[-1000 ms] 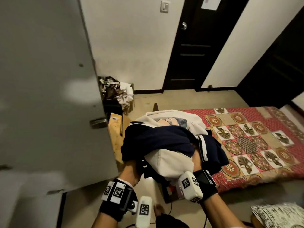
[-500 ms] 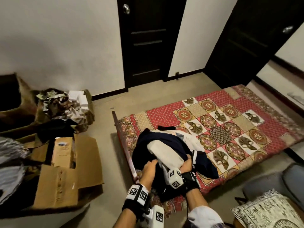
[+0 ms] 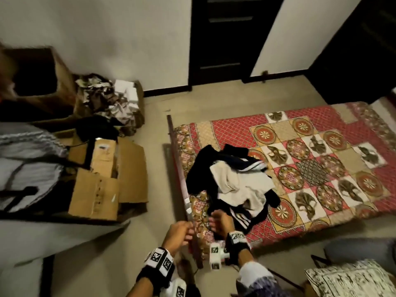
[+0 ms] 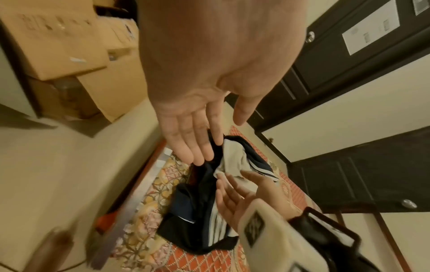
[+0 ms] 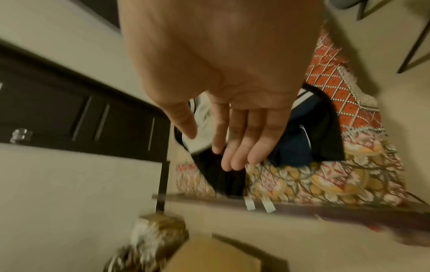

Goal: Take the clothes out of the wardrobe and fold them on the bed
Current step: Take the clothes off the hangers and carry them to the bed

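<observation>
A loose heap of clothes [image 3: 233, 181], dark navy pieces with white stripes and a cream top, lies on the near left corner of the bed [image 3: 321, 151] with its red patterned quilt. My left hand [image 3: 180, 232] hovers over the bed's wooden side rail, fingers relaxed and holding nothing. My right hand [image 3: 220, 220] is just in front of the heap, fingers straight, also holding nothing. In the left wrist view the left hand [image 4: 197, 128] is spread above the clothes [image 4: 204, 211]. In the right wrist view the right hand [image 5: 235, 128] is spread above the dark cloth [image 5: 302, 139].
Open cardboard boxes [image 3: 107, 168] and a box of crumpled cloth [image 3: 107, 99] stand on the floor left of the bed. Dark doors [image 3: 222, 39] are on the far wall. A patterned fabric item [image 3: 351, 279] sits at bottom right. A grey panel [image 3: 32, 157] fills the left edge.
Both hands carried the bundle from the wardrobe side to the bed, dropped it on the near corner and let go. The hands have drawn back toward me.
</observation>
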Demonstrator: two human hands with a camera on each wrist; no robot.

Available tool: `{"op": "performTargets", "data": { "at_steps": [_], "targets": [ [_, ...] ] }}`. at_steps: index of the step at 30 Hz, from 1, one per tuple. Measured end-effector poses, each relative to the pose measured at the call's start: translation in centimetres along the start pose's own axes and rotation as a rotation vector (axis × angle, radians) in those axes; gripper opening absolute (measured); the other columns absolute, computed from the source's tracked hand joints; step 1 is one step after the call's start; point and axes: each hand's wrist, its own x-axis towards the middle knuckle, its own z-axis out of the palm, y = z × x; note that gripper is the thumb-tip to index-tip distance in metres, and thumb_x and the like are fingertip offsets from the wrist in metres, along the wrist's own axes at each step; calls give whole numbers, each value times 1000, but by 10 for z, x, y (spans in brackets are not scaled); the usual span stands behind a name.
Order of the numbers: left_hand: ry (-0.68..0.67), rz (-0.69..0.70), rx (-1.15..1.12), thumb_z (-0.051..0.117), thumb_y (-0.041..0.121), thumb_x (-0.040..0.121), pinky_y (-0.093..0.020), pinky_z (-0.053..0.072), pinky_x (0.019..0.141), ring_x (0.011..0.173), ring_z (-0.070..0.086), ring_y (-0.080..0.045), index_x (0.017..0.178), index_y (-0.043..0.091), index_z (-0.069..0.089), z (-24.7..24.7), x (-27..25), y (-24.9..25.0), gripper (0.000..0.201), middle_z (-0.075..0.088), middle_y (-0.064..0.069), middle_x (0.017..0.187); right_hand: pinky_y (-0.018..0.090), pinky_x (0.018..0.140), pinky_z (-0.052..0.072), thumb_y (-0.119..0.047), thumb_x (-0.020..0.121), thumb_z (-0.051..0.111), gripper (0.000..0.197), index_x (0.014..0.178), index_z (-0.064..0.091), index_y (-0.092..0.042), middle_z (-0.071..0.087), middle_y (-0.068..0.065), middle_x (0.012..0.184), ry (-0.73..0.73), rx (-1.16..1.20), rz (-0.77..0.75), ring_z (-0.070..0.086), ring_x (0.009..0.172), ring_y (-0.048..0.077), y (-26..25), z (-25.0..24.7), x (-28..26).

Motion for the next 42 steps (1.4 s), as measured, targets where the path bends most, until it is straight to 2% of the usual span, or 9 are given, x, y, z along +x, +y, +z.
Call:
{"op": "performTargets", "data": {
  "at_steps": [2,5,8,11,15,21,27,32,42],
  "targets": [
    [48,26,-3,61,27,79,-21,35,49,52,52,-12,85,10,68,-38,-16,-20,19,67,-6,72,27,59,51,-30,90,63,20,92,66,-10,66,8,80,-23,-270,3,62,64,21,36,43,-18],
    [191,49,0,56,11,94,-17,39,47,48,53,-8,79,10,66,-114,-49,-74,18,66,-5,69,21,50,47,-15,101,50,24,83,65,-8,64,7,71,-131,-541,5,59,53,16,86,128,-66],
    [339,2,-112,55,7,96,-18,38,44,47,52,-11,77,9,66,-192,-97,-136,22,66,-5,65,17,38,32,-4,101,47,41,64,65,-10,55,1,49,-352,-820,-59,45,34,10,136,209,-109],
    [474,-42,-436,56,5,96,-19,33,45,42,49,-15,80,6,64,-273,-157,-205,18,62,-10,62,19,40,33,-8,91,58,39,55,69,-13,56,-1,50,-511,-1052,-176,43,36,11,181,301,-153],
    [692,-47,-745,60,9,95,-20,40,51,51,58,-21,86,4,67,-353,-236,-281,12,69,-12,70,18,44,31,-2,94,58,37,61,68,-16,56,-2,52,-690,-1105,-257,42,40,10,226,418,-246],
    [1104,277,-1044,57,2,96,-27,52,58,66,68,-27,94,0,71,-467,-380,-351,15,74,-24,85,19,45,37,7,89,62,24,79,74,-11,63,4,62,-1103,-1127,-506,49,48,11,319,594,-410],
    [1555,635,-992,53,-2,98,-25,56,64,81,68,-34,96,-4,70,-565,-557,-359,17,74,-25,88,20,51,40,13,85,67,10,90,71,5,67,9,68,-1630,-1014,-759,54,52,7,386,709,-619],
    [1878,800,-771,53,3,99,-38,54,77,84,72,-31,96,2,73,-622,-696,-345,20,75,-19,88,22,54,44,8,85,70,9,94,70,11,70,20,73,-1973,-916,-856,60,56,11,425,769,-766],
    [2361,775,-418,52,3,100,-34,54,71,79,70,-23,98,1,72,-670,-921,-313,20,75,-14,88,18,54,48,9,87,65,10,90,74,6,75,22,79,-2419,-622,-971,67,61,13,475,859,-973]
  ]
}}
